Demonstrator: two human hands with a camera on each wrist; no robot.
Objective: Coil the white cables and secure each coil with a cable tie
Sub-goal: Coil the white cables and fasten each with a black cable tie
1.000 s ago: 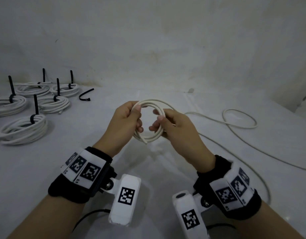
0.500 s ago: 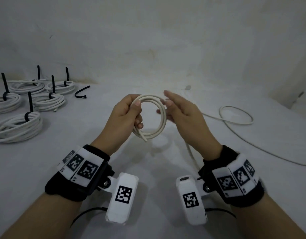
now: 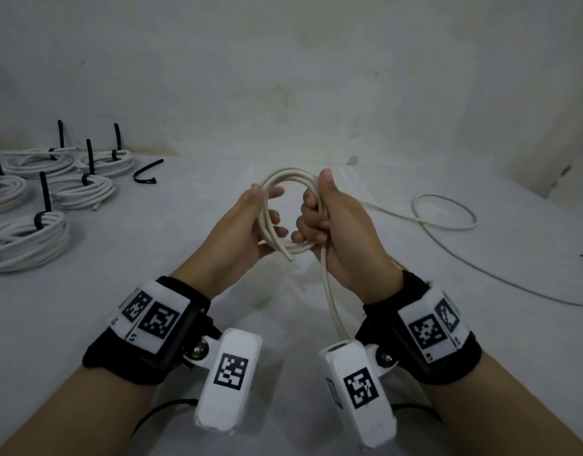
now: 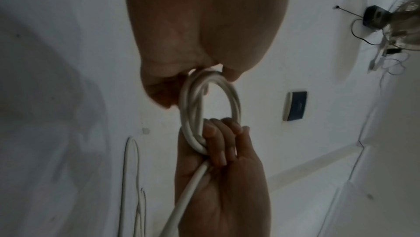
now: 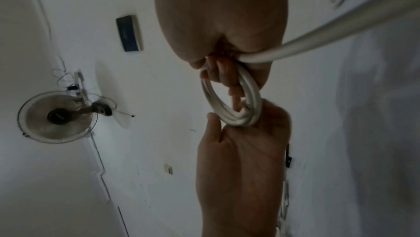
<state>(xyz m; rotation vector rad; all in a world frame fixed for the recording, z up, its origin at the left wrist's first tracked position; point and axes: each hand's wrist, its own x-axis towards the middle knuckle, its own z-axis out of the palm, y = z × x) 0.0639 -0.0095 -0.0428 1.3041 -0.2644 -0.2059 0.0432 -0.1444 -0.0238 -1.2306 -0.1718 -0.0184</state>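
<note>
Mid-coiling: both my left hand (image 3: 241, 225) and right hand (image 3: 336, 225) grip the white cable coil (image 3: 293, 209); next, wind in the trailing slack.

A plain indoor room set up as a makeshift workspace: bare whitewashed walls (image 3: 283, 77), a wall-mounted fan (image 5: 56, 117) with loose wiring, a wall switch (image 5: 130, 33), and at ten o'clock tied cable coils (image 3: 23, 238) on a white-covered surface (image 3: 86, 307).

Black wristbands (image 3: 145, 353), white tagged cameras (image 3: 229, 378).
</note>
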